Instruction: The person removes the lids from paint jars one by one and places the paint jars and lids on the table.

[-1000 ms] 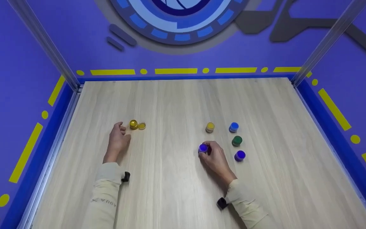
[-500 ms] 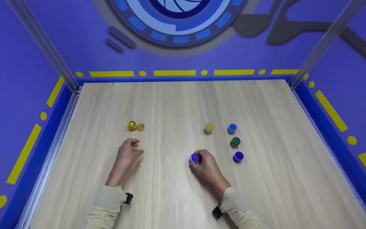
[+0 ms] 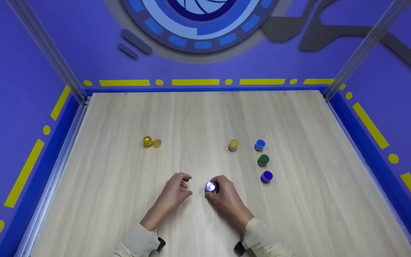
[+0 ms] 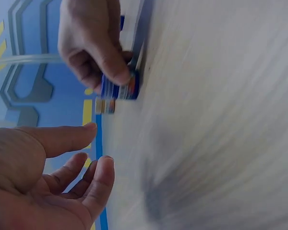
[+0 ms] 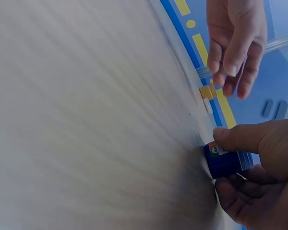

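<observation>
My right hand (image 3: 227, 198) pinches a small dark blue paint jar (image 5: 224, 160) between thumb and fingers, low over the table. The jar stands upright; light glares off its lid in the head view, and a label shows on its side in the right wrist view. To the left of it, my left hand (image 3: 173, 192) holds nothing, its fingers loosely bent and its thumb apart from them. A gap separates its fingertips from the jar. In the left wrist view the same jar (image 4: 120, 87) appears beyond the left hand's fingertips.
Farther back on the right stand a yellow jar (image 3: 233, 145), a light blue jar (image 3: 259, 145), a green jar (image 3: 263, 160) and a violet-blue jar (image 3: 266, 177). At the left, an open gold jar (image 3: 147, 141) has its lid (image 3: 157, 143) beside it. Blue walls bound the wooden table (image 3: 191, 117).
My right hand has brought the blue jar left and nearer to me. My left hand has moved away from the gold jar, rightward and nearer, toward the right hand.
</observation>
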The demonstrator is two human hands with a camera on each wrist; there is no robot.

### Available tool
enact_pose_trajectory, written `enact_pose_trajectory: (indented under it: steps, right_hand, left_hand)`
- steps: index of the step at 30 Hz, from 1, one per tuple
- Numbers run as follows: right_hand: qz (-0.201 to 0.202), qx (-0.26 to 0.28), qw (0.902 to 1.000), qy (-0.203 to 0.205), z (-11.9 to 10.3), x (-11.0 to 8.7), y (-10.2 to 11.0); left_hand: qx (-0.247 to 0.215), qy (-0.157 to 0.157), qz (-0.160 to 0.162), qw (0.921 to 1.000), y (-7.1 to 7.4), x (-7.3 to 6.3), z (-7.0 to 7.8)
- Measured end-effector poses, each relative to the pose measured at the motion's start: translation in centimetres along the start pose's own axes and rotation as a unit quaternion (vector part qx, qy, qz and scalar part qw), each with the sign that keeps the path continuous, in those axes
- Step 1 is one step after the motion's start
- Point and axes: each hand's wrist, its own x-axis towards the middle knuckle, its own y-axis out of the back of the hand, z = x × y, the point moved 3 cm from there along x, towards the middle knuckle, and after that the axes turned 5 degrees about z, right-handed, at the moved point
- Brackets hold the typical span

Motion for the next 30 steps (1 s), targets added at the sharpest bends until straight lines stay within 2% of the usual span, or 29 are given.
enact_pose_trajectory:
  steps: [5,12,20,25,30]
  right_hand:
    - [-0.008,0.007,0.9999,0.01,-0.4,-0.5,-0.5]
    - [-0.027,0.023,0.9994,0.001,-0.6,-0.7,-0.9]
    - [-0.028,0.015,0.9994,0.015,-1.1,-1.1,-0.9]
    - [-0.031,0.01,0.9991,0.026,-1.3,-1.4,-1.1]
    - [-0.029,0.022,0.9981,0.05,-1.3,-1.6,-1.0]
  left_hand:
    - [-0.003,-0.04,-0.021,0.999,-1.6,-0.4,0.2]
    - [-0.006,-0.075,-0.024,0.9969,-2.6,-0.5,0.4]
    - [-0.001,-0.069,-0.028,0.9972,-3.3,-0.6,0.5]
    - [0.014,-0.085,-0.022,0.996,-3.7,-0.7,0.4]
    - [0.006,-0.08,-0.034,0.9962,-4.1,-0.8,0.2]
